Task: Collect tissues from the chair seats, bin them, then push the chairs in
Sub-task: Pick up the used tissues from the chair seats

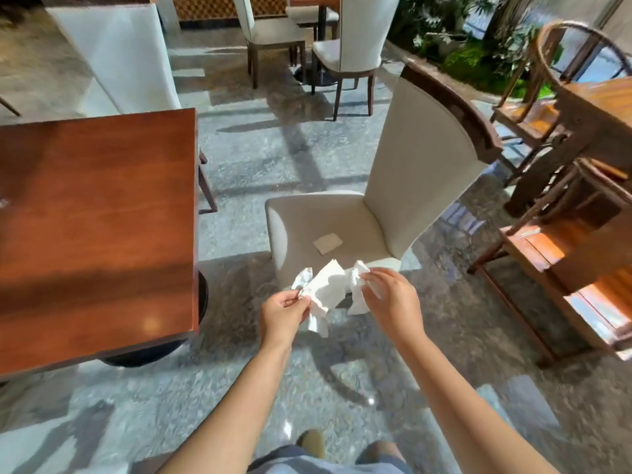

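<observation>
Head view. Left hand (284, 311) at 6 o'clock, fingers pinching crumpled white tissues (325, 290). Right hand (388, 294) just beside, fingers pinching another tissue wad (357, 285). Both wads held over front edge of cream chair (342, 220). Flat folded tissue (328, 242) lying on seat at 12 o'clock of hands. Wooden counter (95, 217) at 9 o'clock.
</observation>
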{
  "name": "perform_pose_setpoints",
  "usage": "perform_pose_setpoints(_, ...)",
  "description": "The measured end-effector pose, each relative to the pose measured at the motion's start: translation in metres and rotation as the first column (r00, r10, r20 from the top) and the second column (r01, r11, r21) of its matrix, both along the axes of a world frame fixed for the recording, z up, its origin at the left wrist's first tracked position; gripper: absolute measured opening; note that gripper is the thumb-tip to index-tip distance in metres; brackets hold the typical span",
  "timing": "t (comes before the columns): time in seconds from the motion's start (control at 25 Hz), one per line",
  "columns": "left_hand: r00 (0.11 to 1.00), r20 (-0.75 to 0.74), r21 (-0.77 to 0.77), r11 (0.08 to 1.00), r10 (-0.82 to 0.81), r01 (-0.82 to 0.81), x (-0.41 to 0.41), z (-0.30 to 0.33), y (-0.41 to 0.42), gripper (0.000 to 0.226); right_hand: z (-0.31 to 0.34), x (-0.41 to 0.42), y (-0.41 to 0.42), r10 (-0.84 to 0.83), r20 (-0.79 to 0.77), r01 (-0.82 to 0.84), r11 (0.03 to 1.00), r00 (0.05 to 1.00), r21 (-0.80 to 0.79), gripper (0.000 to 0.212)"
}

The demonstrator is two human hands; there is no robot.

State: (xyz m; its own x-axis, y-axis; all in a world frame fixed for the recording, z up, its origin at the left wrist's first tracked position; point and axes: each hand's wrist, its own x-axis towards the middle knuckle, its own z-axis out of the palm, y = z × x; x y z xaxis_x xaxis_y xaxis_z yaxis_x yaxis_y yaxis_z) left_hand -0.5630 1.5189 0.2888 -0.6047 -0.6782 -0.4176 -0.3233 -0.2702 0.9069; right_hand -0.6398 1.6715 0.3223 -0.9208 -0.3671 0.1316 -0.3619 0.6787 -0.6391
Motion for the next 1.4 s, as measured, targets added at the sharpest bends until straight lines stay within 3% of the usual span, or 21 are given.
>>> perform_pose_setpoints(0.16, 0.999, -0.006, 0.074, 0.997, 0.037, -0.036, -0.071, -0.002, -0.013, 0.014, -0.005, -0.061, -0.048, 0.162, -0.094, -0.168, 0.984, 0.982, -0.057, 0.019)
perform_pose_setpoints(0.4, 0.992, -0.047, 0.113, 0.988, 0.115, -0.109, -0.175, 0.002, -0.039, 0.014, -0.021, -0.174, -0.085, 0.311, -0.058, -0.315, 0.947, 0.948, -0.064, 0.021)
perform_pose_setpoints(0.56, 0.985, -0.141, 0.336, 0.941, 0.097, -0.045, -0.214, 0.0, -0.052, 0.016, -0.034, -0.225, -0.107, 0.39, -0.15, -0.4, 0.916, 0.908, -0.038, 0.017)
perform_pose_setpoints(0.64, 0.991, -0.123, 0.289, 0.957, 0.056, -0.018, -0.228, -0.011, -0.059, 0.019, -0.047, -0.242, -0.116, 0.434, -0.158, -0.44, 0.898, 0.887, -0.008, 0.016)
perform_pose_setpoints(0.8, 0.985, 0.028, 0.218, 0.961, 0.167, -0.17, -0.25, -0.038, -0.072, 0.009, -0.077, -0.261, -0.135, 0.516, -0.111, -0.521, 0.853, 0.849, -0.015, 0.017)
perform_pose_setpoints(0.96, 0.962, 0.129, 0.175, 0.95, 0.24, -0.26, -0.26, -0.074, -0.094, 0.027, -0.119, -0.276, -0.146, 0.592, -0.036, -0.592, 0.806, 0.805, -0.001, 0.02)
perform_pose_setpoints(1.08, 0.928, 0.191, 0.176, 0.919, 0.318, -0.352, -0.255, -0.119, -0.112, 0.018, -0.169, -0.297, -0.144, 0.536, 0.009, -0.536, 0.843, 0.844, 0.038, 0.031)
perform_pose_setpoints(1.16, 0.906, 0.202, 0.211, 0.887, 0.372, -0.411, -0.249, -0.154, -0.122, 0.008, -0.212, -0.315, -0.142, 0.461, 0.052, -0.464, 0.878, 0.886, 0.12, 0.037)
perform_pose_setpoints(1.24, 0.891, 0.21, 0.232, 0.864, 0.403, -0.446, -0.244, -0.188, -0.128, 0.013, -0.261, -0.329, -0.151, 0.377, 0.136, -0.399, 0.887, 0.916, 0.231, 0.039)
perform_pose_setpoints(1.4, 0.855, 0.231, 0.236, 0.826, 0.464, -0.512, -0.232, -0.245, -0.135, 0.019, -0.341, -0.342, -0.187, 0.313, 0.248, -0.395, 0.8, 0.917, 0.452, 0.047)
